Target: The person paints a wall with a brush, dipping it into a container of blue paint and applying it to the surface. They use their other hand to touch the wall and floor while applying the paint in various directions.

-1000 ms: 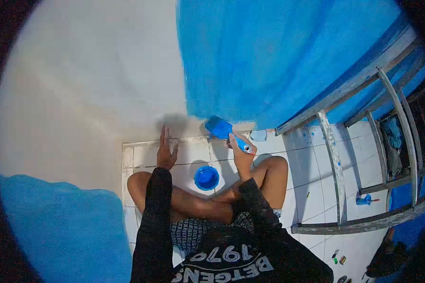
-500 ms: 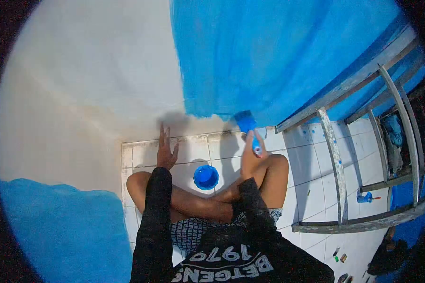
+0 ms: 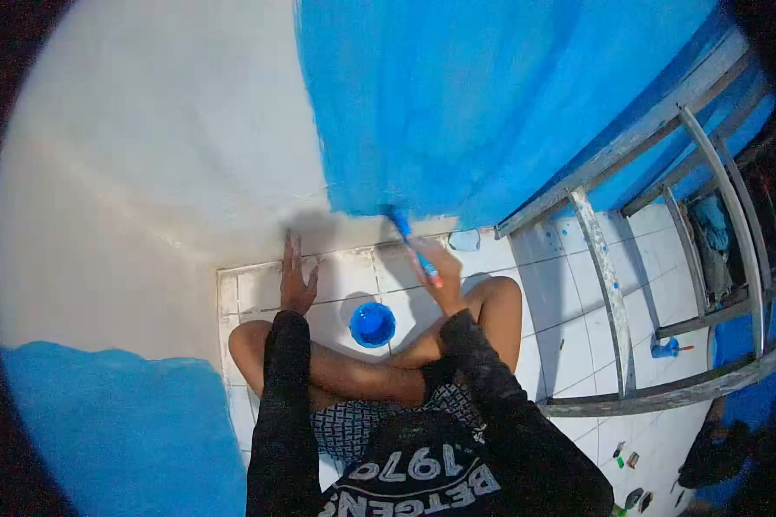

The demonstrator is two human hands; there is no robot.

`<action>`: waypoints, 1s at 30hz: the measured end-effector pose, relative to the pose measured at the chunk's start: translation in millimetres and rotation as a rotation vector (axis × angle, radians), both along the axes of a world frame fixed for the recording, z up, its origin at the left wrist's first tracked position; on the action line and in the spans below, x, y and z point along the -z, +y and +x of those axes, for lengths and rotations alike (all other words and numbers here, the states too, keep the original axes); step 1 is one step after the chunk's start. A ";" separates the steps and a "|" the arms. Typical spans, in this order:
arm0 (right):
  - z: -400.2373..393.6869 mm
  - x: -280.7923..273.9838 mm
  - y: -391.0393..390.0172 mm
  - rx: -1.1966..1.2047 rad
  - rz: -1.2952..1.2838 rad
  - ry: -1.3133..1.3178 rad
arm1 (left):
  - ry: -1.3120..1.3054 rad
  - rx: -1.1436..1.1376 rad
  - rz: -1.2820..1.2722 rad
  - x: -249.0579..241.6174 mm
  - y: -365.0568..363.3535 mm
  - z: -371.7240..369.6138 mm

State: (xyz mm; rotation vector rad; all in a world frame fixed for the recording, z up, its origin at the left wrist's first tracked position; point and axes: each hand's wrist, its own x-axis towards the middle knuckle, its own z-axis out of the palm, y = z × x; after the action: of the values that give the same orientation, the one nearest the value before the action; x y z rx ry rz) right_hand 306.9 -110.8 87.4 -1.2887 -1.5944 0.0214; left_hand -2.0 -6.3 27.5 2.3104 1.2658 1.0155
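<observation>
My right hand (image 3: 441, 280) is closed round the handle of a paintbrush (image 3: 402, 226). The brush is turned edge-on, and its blue bristles meet the wall (image 3: 388, 112) at the lower border of the blue paint. My left hand (image 3: 297, 283) holds nothing; its fingers are apart and point up at the unpainted base of the wall. Between my hands, in front of my crossed legs, a blue container (image 3: 372, 325) with blue paint inside stands on the white floor tiles (image 3: 328, 319).
A paint-spotted ladder (image 3: 602, 267) leans along the right side. Beyond its rungs lies a blue-coated tool with a red handle (image 3: 666, 348). A flat pale piece (image 3: 465, 240) rests by the wall base. Small scraps (image 3: 633, 460) lie at lower right.
My right hand has swung the paintbrush left and turned it from broadside to edge-on, its tip now at the blue border. My left hand stays nearly in place.
</observation>
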 end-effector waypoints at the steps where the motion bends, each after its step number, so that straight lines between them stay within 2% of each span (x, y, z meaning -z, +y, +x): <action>1: 12.0 -3.2 -6.3 0.055 0.036 -0.018 | 0.001 0.023 0.029 2.2 0.4 -1.0; 3: 20.4 -4.3 -14.5 0.104 0.069 -0.035 | 0.017 -0.008 0.007 5.3 -1.5 -1.9; 5: 20.7 -2.9 -25.1 0.346 0.067 0.004 | 0.032 -0.035 -0.011 5.0 -0.6 -1.2; 9: 4.2 -8.9 -30.8 0.558 0.053 0.097 | -0.057 0.019 -0.041 1.8 -1.7 0.2; 11: 0.6 0.1 -21.9 0.531 0.064 0.097 | -0.079 0.025 -0.094 3.4 -2.0 -1.7; 13: -11.0 6.6 -7.9 0.425 0.139 0.060 | 0.007 0.009 0.057 1.5 -1.1 1.4; 15: -23.8 14.7 -2.1 0.404 0.116 0.032 | -0.034 0.012 -0.002 -1.0 -3.2 5.6; 17: -37.4 15.9 -0.6 0.166 0.111 0.028 | -0.061 0.011 -0.063 -4.3 -2.5 4.6; 18: -42.6 12.6 -3.3 0.171 0.109 0.035 | -0.043 0.008 -0.030 -4.1 -3.1 3.0; 20: -47.7 5.8 -9.6 -0.036 -0.014 0.036 | -0.023 0.018 0.002 -3.2 -2.3 2.5; 23: -41.8 12.3 -5.1 -0.138 -0.002 -0.002 | -0.036 0.020 -0.006 3.9 0.4 1.2; 25: -21.4 15.0 -3.9 -0.114 0.006 -0.041 | -0.045 -0.016 -0.172 -0.1 -4.7 0.0; 30: 32.3 4.8 -13.2 0.188 0.103 0.057 | 0.021 -0.008 -0.018 -0.9 -4.3 -0.8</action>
State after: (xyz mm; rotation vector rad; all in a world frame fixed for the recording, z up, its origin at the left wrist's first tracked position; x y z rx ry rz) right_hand 339.2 -124.1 82.6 -1.3401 -1.4034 -0.1383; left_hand -2.8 -10.7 28.4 2.3100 1.2886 0.9802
